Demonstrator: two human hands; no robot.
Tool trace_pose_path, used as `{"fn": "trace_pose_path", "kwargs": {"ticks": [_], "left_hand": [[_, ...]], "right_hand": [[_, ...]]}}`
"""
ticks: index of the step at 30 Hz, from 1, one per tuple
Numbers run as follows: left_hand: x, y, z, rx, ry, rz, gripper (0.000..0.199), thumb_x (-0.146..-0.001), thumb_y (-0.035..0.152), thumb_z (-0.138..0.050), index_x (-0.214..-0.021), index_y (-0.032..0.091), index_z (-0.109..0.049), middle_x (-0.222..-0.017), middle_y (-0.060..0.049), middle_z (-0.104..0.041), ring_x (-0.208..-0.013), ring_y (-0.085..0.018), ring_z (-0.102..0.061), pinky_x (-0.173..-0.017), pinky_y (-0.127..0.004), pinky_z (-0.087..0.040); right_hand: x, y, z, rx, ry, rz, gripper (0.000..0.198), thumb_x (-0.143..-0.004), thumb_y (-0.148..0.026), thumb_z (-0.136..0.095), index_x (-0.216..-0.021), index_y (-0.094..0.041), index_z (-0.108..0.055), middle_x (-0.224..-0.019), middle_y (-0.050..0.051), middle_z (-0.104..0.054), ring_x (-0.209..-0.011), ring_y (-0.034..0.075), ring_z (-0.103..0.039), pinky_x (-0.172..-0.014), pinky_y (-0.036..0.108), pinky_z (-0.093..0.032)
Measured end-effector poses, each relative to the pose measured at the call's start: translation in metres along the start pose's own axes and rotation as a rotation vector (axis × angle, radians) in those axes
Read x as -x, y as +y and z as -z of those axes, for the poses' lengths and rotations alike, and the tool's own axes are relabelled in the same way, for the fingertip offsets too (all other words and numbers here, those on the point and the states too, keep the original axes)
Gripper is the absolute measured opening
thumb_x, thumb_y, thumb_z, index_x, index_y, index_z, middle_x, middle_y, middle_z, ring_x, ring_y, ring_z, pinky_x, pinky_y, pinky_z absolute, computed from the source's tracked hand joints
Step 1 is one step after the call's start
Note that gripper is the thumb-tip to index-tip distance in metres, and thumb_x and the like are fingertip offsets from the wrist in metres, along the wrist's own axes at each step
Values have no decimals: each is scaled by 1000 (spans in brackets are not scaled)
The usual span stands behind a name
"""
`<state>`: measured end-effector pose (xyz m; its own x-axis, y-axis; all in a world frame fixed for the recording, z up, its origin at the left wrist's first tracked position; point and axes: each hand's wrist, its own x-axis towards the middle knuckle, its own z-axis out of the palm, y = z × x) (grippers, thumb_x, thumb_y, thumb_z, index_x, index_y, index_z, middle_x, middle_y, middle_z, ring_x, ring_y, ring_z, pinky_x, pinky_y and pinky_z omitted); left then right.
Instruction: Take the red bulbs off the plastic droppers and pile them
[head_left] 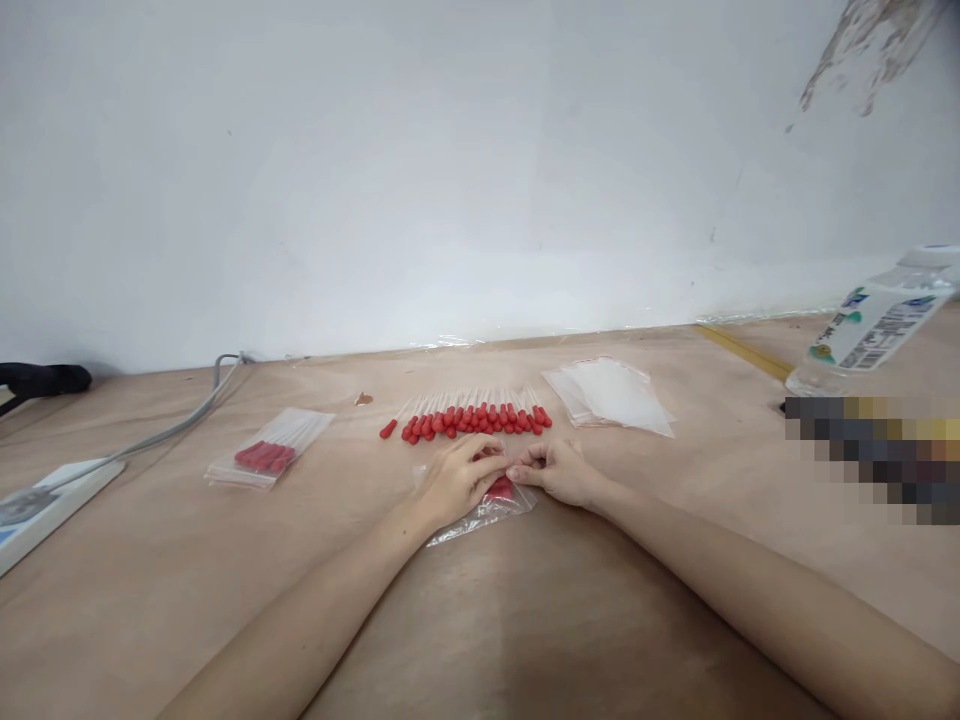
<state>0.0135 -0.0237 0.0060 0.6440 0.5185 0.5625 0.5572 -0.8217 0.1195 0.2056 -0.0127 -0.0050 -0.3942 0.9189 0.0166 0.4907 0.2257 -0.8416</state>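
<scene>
My left hand (459, 482) is closed, with thumb and fingers pinching at a clear plastic zip bag (469, 525). Some red bulbs (500, 488) show through the bag beneath my fingers. From the other side my right hand (559, 474) pinches the same bag near its right edge, its fingertips almost meeting those of the left. Just beyond both hands lies a row of droppers (480, 416) with red bulbs toward me and thin pale stems pointing away. One dropper (388, 429) sits slightly apart at the row's left end.
A filled zip bag (262, 457) of red-bulbed droppers lies left. A stack of flat bags (611, 393) is at the right back. Farther right stands a tilted-looking plastic bottle (874, 325). A power strip (56, 505) with grey cable (176, 428) occupies the left edge.
</scene>
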Motion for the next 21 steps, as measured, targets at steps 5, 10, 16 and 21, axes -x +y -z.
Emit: {"fn": "trace_pose_path", "kwargs": {"ticks": [5, 10, 16, 21], "left_hand": [[-6, -3, 3, -52, -77, -71, 21, -88, 21, -43, -92, 21, -64, -91, -2, -62, -81, -13, -57, -69, -24, -45], [-6, -3, 2, -279, -38, -230, 22, -88, 21, -41, -85, 19, -63, -83, -1, -64, -71, -13, -58, -57, -23, -41], [-4, -1, 0, -464, -112, -273, 23, -90, 19, -36, -91, 16, -58, -92, -4, -63, -77, -14, -58, -49, -21, -36], [-9, 7, 3, -480, -261, -173, 13, -87, 19, -43, -90, 17, -55, -92, -1, -63, -82, -15, -56, -41, -22, -29]], "right_hand": [[0, 2, 1, -14, -13, 15, 42, -68, -57, -57, -69, -16, -65, -58, -2, -55, -60, 12, -47, -63, 25, -35], [1, -3, 5, 6, -33, -3, 39, -73, -53, -52, -63, -17, -61, -58, -3, -54, -62, 13, -47, -68, 28, -35], [2, -12, 2, 221, 38, -63, 30, -77, -39, -46, -58, -17, -54, -54, -5, -49, -60, 11, -46, -81, 34, -29], [0, -16, -5, 299, 62, -55, 21, -74, -28, -47, -56, -17, -50, -52, -6, -47, -56, 10, -44, -78, 33, -28]]}}
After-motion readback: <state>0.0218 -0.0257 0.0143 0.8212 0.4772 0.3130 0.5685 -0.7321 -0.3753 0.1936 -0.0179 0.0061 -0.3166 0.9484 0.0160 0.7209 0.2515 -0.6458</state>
